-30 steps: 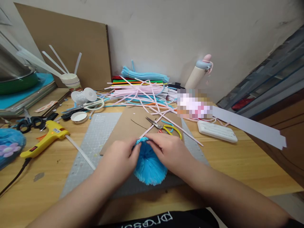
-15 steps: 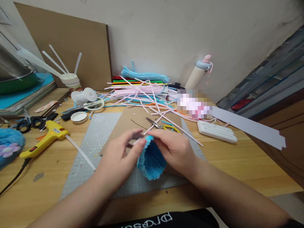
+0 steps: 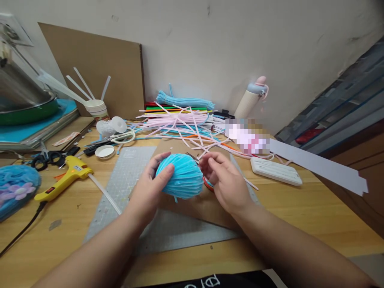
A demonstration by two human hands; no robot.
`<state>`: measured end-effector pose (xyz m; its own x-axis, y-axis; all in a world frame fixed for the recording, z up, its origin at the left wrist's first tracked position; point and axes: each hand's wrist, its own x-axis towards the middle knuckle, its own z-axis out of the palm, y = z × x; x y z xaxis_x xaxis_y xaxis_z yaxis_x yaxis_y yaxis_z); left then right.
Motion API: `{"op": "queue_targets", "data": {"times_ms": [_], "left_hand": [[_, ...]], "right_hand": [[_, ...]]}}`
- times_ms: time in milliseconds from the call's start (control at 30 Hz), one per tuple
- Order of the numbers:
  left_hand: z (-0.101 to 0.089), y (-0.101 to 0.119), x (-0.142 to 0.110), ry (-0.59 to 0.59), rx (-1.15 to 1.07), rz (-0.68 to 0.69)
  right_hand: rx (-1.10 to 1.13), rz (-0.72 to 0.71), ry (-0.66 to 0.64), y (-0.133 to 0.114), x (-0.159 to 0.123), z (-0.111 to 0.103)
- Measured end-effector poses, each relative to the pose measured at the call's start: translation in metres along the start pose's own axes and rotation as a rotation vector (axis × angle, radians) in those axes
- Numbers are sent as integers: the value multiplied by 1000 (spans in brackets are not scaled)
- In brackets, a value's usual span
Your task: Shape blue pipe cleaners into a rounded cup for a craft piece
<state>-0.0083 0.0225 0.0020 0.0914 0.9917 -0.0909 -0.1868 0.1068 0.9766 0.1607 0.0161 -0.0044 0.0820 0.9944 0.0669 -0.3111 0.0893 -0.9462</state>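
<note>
A ribbed, dome-shaped piece made of bright blue pipe cleaners (image 3: 181, 177) is held above the mat, its rounded outside facing me and a short blue end poking out underneath. My left hand (image 3: 153, 178) grips it from the left, thumb on top and fingers around the far side. My right hand (image 3: 226, 182) hovers by its right edge, fingers loosely bent and apart, with nothing visible in them. Pliers on the cardboard (image 3: 198, 210) are mostly hidden behind the dome and my right hand. A grey cutting mat (image 3: 120, 188) lies under the cardboard.
To the left lie a yellow glue gun (image 3: 64, 178), black scissors (image 3: 48, 158) and a blue piece with a purple flower (image 3: 19, 190). Behind are pink pipe cleaners (image 3: 177, 119), paper cups (image 3: 96, 107) and a bottle (image 3: 249, 98). A white power bank-like box (image 3: 276, 171) sits right.
The blue dome has turned from showing its hollow inside to showing its ribbed outside. My right hand has come away from it to the right, while my left hand keeps hold.
</note>
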Motion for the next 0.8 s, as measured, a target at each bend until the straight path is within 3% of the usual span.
{"op": "queue_targets", "data": {"times_ms": [67,100,200,267,367,433,533,700,800], "left_hand": [[-1,-3,-1,38,232,132],[-1,-4,-2,39,322,183],[2,-10,-7,-17,380,255],[4,-11,-7,-46,198,141],[6,-8,-3,-95,-125,-151],[7,-5,-1,-133,-221,-259],[7,-1,-1,-85,-167,-271],[8,-3,-8,-81,106,-223],[9,-4,-9,-59,147,-175]], "right_hand": [[134,260,-66,0,-3,6],[177,318,-78,1,-5,9],[226,258,9,7,-11,17],[240,227,53,13,-12,19],[262,256,48,17,-10,17],[228,264,41,16,-8,14],[146,282,0,13,-7,11],[89,491,-250,9,-11,10],[-8,486,-247,11,-12,11]]}}
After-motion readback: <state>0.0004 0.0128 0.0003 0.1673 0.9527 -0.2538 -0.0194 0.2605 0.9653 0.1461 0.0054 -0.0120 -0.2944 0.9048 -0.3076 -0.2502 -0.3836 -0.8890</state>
